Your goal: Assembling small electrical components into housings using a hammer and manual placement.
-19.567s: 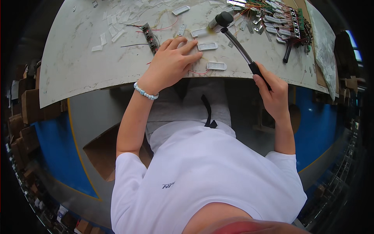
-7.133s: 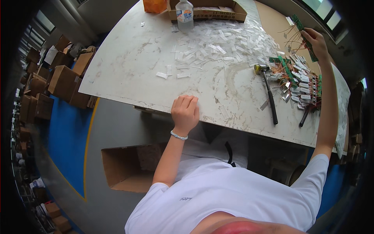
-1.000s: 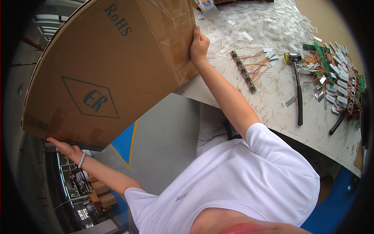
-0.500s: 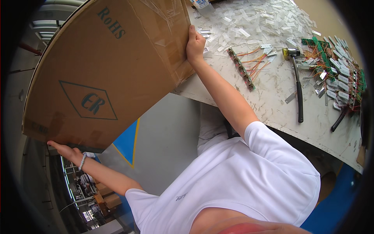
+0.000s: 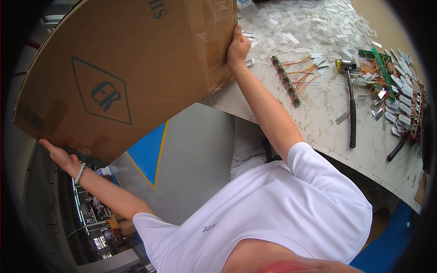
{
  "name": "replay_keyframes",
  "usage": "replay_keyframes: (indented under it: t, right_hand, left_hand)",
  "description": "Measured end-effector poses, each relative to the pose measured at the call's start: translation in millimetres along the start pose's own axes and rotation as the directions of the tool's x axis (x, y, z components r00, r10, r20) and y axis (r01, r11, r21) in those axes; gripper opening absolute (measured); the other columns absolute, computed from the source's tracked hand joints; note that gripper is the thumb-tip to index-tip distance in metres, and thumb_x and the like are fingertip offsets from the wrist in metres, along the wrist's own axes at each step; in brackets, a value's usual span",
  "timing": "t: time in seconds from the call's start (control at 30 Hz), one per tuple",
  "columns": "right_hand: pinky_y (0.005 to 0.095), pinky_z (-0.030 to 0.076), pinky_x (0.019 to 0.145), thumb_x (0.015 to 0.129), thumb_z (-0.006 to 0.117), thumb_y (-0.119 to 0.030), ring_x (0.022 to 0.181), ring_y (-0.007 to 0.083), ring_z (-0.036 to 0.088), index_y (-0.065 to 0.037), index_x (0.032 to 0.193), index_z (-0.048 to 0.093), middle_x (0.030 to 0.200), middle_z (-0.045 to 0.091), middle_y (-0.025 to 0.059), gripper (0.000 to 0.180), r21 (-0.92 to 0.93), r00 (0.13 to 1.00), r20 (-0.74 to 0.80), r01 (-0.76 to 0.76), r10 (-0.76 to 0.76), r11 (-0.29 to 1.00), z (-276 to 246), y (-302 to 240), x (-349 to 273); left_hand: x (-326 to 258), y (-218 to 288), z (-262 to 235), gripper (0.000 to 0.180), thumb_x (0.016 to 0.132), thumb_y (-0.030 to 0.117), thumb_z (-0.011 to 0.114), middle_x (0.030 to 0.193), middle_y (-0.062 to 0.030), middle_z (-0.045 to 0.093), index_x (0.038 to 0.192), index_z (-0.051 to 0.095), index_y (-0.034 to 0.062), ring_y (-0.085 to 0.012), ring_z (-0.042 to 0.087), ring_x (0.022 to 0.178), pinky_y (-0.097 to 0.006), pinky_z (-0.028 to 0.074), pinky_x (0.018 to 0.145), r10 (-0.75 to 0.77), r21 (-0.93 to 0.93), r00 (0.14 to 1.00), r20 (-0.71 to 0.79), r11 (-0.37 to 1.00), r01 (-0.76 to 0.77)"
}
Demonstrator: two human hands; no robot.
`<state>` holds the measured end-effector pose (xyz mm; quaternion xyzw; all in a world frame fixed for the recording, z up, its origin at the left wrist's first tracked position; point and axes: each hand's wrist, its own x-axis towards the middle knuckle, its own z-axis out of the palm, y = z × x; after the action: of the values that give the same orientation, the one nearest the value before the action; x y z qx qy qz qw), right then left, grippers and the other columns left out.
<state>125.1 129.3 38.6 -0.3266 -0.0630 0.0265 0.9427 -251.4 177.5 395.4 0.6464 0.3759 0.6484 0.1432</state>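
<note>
A large brown cardboard box (image 5: 159,82) with dark printing and a diamond outline is held up between my two hands. My left hand (image 5: 61,157), with a beaded bracelet at the wrist, supports its lower left corner; the fingers are partly hidden under the box. My right hand (image 5: 238,49) grips the box's right edge beside the table, thumb pointing up along it. Clear tape shows on the box near that edge. The contents cannot be seen.
On the table (image 5: 327,125) at right lie a heap of small pale strips (image 5: 305,29), a circuit board strip with wires (image 5: 286,81), a hammer (image 5: 351,104), and wired white pieces (image 5: 400,107). A blue, yellow-edged marking (image 5: 150,152) lies on the grey floor.
My left hand has risen and moved left, tilting the box. My right hand and the box's right edge sit slightly farther right and higher in the view. Both hands keep their hold.
</note>
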Motion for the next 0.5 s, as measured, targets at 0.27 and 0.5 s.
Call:
replay_keyframes:
  t: [0.27,0.5]
  right_hand:
    - [0.0284,0.033,0.054,0.104,0.049,-0.043,0.060,0.0071,0.037,-0.001,0.063,0.051,0.059,0.046,-0.0051,0.059,0.055,0.999,-0.019,0.027,-0.026,0.998,1,1,1]
    - [0.0252,0.039,0.057,0.104,0.049,-0.045,0.062,0.0064,0.046,-0.001,0.072,0.063,0.067,0.058,-0.0019,0.057,-0.015,0.998,0.059,0.037,-0.036,0.999,-4,6,-1]
  left_hand:
    - [2,20,1,0.085,0.100,0.059,0.045,0.151,-0.0192,0.042,0.145,0.036,-0.0132,-0.0265,0.045,0.135,-0.034,0.033,0.113,0.081,-0.012,0.996,0.033,0.997,-0.081]
    - [-9,-32,-27,0.089,0.100,0.064,0.040,0.152,-0.0202,0.040,0.146,0.035,-0.0116,-0.0286,0.044,0.136,-0.037,0.035,0.112,0.015,-0.029,1.000,-0.021,0.999,-0.016]
